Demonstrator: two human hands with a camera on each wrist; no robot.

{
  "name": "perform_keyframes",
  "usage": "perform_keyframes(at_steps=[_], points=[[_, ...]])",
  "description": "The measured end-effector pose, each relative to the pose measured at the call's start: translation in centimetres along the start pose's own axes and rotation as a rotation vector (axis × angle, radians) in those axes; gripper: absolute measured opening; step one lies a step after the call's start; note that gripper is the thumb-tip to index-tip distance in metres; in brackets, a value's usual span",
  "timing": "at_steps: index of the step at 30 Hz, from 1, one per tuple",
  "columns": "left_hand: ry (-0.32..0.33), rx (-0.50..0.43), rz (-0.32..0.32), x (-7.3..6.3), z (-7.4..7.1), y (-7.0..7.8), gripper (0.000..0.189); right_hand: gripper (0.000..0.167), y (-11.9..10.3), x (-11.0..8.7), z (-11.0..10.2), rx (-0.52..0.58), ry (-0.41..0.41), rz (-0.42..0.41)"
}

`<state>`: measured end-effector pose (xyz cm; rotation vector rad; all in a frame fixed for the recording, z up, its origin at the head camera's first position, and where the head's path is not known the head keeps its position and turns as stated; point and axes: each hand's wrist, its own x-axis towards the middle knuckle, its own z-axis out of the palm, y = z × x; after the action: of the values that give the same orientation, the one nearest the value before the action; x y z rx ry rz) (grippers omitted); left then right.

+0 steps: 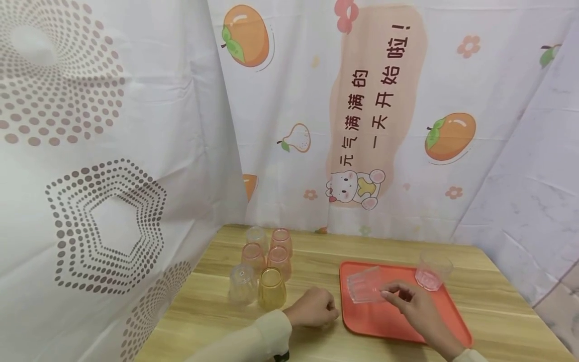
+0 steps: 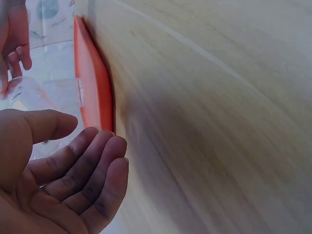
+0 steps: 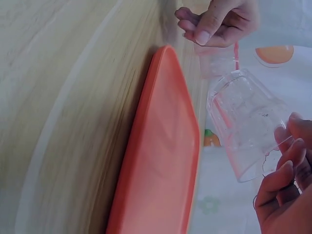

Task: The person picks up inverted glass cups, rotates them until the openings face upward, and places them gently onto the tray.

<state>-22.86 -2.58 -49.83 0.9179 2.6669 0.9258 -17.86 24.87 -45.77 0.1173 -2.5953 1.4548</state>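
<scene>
A clear glass (image 1: 364, 285) is held tilted above the orange-red tray (image 1: 362, 327). My right hand (image 1: 413, 306) pinches it at one end between thumb and fingers, as the right wrist view also shows with the glass (image 3: 246, 122). My left hand (image 1: 314, 307) is just left of the tray's edge, low over the table. In the left wrist view the left hand (image 2: 73, 180) has loosely curled fingers and nothing in its grasp. Another clear glass (image 1: 433, 271) stands at the tray's back right corner.
Left of the tray several glasses stand grouped on the wooden table (image 1: 316, 261), among them a yellow glass (image 1: 272, 289), a pink glass (image 1: 279, 261) and a clear glass (image 1: 243, 284). Printed curtains (image 1: 289, 100) hang behind the table and along its sides.
</scene>
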Motion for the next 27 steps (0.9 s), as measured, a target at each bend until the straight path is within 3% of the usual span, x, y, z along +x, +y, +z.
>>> perform_keyframes(at_steps=[6,10,13,19,24,27], points=[[0.018,0.072,0.016,0.9,1.1,0.1,0.042,0.01,0.8,-0.1,-0.2,-0.055,0.051,-0.209],[0.056,0.167,0.07,1.2,1.8,0.1,0.047,0.008,1.2,0.0,-0.4,-0.087,0.081,-0.288],[0.082,0.213,0.102,1.3,2.3,0.2,0.05,0.009,1.5,0.1,-0.6,-0.111,0.1,-0.316],[0.086,0.222,0.085,1.6,3.2,0.4,0.052,0.01,1.8,0.2,-1.1,-0.143,0.109,-0.341],[0.103,0.278,0.096,1.7,3.2,0.8,0.051,0.009,2.1,0.3,-1.5,-0.198,0.129,-0.355],[0.095,0.285,0.071,1.7,3.1,1.0,0.051,0.011,2.4,0.4,-1.7,-0.226,0.144,-0.384]])
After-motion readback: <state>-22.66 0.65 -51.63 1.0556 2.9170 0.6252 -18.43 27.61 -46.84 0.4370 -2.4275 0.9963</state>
